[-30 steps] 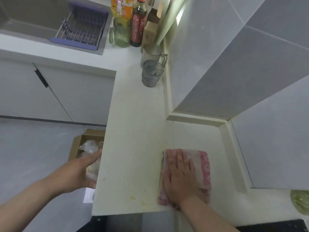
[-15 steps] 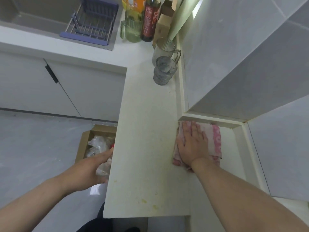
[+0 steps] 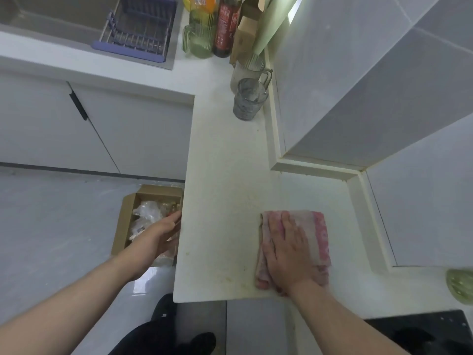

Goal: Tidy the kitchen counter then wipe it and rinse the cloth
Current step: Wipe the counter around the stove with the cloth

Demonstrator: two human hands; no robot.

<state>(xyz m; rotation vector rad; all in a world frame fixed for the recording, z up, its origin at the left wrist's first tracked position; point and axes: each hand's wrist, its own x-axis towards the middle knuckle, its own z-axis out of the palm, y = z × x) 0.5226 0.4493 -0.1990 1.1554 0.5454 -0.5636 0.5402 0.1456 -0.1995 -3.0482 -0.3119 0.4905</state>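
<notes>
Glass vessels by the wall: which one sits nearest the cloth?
The grey-tinted glass, the frontmost of the row. The clear handled mug stands directly behind it, and the green ribbed pitcher is farther back. The pink cloth lies under the right hand.

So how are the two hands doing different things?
The right hand lies flat on the pink cloth, pressing it onto the counter. The left hand holds nothing and hangs off the counter's edge, above the cardboard box on the floor. The right hand's fingers spread straight; the left hand's fingers are gently bent. Both are bare.
</notes>
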